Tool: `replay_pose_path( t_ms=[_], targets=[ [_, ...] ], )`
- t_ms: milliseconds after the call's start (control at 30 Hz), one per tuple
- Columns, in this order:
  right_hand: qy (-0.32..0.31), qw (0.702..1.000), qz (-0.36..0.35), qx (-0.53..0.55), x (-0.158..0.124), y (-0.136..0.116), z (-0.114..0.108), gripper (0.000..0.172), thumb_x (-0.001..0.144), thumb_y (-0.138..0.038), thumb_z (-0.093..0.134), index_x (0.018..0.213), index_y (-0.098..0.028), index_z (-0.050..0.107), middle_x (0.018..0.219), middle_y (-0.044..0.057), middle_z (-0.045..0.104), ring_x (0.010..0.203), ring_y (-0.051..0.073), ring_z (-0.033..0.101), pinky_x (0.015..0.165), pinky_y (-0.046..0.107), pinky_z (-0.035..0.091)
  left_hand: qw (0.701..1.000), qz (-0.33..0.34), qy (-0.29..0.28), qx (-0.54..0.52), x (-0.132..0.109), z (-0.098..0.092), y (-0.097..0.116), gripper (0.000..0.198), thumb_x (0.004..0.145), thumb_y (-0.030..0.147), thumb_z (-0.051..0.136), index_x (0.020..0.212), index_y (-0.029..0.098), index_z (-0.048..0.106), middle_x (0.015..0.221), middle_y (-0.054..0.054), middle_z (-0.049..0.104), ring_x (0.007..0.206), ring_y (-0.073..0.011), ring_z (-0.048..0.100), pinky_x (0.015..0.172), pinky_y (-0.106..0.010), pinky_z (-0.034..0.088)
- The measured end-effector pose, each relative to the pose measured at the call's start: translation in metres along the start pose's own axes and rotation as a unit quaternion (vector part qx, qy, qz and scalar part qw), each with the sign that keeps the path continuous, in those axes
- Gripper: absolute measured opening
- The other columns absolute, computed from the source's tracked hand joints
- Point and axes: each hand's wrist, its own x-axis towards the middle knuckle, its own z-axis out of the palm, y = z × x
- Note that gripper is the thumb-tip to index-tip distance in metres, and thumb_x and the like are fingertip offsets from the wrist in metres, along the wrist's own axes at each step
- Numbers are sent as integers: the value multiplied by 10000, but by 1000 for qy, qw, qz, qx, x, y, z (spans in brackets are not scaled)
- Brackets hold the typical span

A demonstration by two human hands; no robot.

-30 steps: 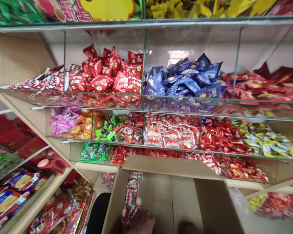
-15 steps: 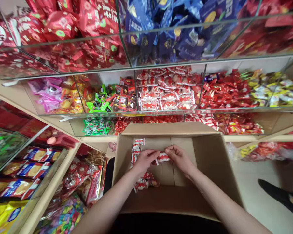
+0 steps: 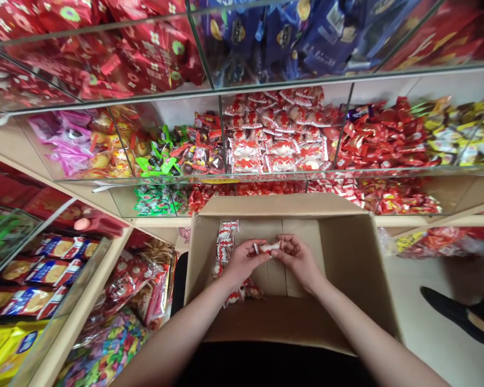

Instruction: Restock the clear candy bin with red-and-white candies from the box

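Between both hands, over an open cardboard box point(image 3: 353, 269), I hold one small red-and-white wrapped candy point(image 3: 269, 248). My left hand point(image 3: 242, 262) grips its left end and my right hand point(image 3: 300, 260) pinches the right end. Several similar wrapped candies point(image 3: 225, 236) lie in a column along the box's left inner wall. More candies point(image 3: 236, 296) rest in the near left part of the box, partly behind my left wrist. The candy's wrapper looks closed, though my fingers cover its ends.
Ahead, a glass-fronted shelf holds matching red-and-white candies point(image 3: 280, 153), green-wrapped candies point(image 3: 159, 161) and red ones point(image 3: 381, 137). Above hang blue bags point(image 3: 266, 43) behind glass. Biscuit packs point(image 3: 52, 271) fill a left shelf. A person's black shoe point(image 3: 454, 314) stands on the floor at right.
The candy has turned in my fingers, from lying flat to showing a narrower side, and is slightly higher. My fingers have curled more around it. The view has shifted a little.
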Motion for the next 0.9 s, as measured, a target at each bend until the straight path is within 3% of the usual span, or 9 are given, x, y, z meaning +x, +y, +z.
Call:
replay_pose_path(
  t_ms=[67,167,267,333,400,533,600,700,900],
  targets=[
    [-14,998,-46,-37,-1,0,-2,231,629,-252,701,804,-220,554,785,-1,641,750,138,592,708,291,463,1000,0,-6,-22,-1,1,1,410,547,251,766,922,189,611,842,-2,661,794,-123,587,743,-245,421],
    [-25,985,-123,-117,-4,0,-6,77,693,-220,636,753,-225,588,946,42,625,913,172,572,792,329,448,991,-60,-43,-109,-1,0,3,407,634,316,712,1003,213,574,888,-15,652,786,-133,606,687,-250,437],
    [-35,970,-168,-169,-6,-1,-7,54,713,-197,599,748,-227,626,1070,65,577,1060,198,504,884,358,399,984,-71,-35,-159,-1,-1,5,346,662,282,696,973,191,578,823,-12,652,704,-112,611,616,-218,430],
    [-30,980,-139,-136,-7,-3,-6,112,716,-220,592,820,-236,634,1139,67,544,1094,207,480,888,365,400,987,-27,-12,-156,0,-1,6,367,652,212,704,993,199,569,817,8,644,704,-92,595,625,-206,430],
    [-12,997,-57,-55,-7,-5,-3,203,719,-274,597,920,-251,605,1134,61,549,1041,205,515,824,366,446,991,12,2,-134,1,0,5,392,654,189,697,1019,213,555,825,18,639,727,-89,584,658,-215,435],
    [-3,997,61,37,-4,-4,2,344,639,-307,691,944,-236,552,875,19,625,782,153,580,680,311,486,997,38,6,-72,1,0,1,438,658,199,689,1061,222,520,917,-10,638,820,-124,582,708,-246,434],
    [-4,998,59,34,-3,0,2,356,582,-288,737,875,-218,547,776,-6,621,705,128,567,646,275,471,997,32,-10,-70,0,-1,-2,489,658,208,689,1099,231,478,949,-18,629,851,-135,576,714,-253,431],
    [-5,999,42,11,-3,4,0,330,549,-297,759,766,-201,530,680,-33,585,624,101,529,591,234,433,998,20,2,-58,-1,-2,-4,495,667,232,684,1100,228,445,810,19,621,723,-101,568,657,-228,416],
    [-51,995,31,-80,-1,8,-2,302,598,-394,715,693,-176,530,626,-22,573,589,103,503,576,230,388,1000,-3,10,-14,-2,-3,1,512,614,256,724,1029,197,430,755,13,630,673,-94,552,653,-219,395]
  ],
)
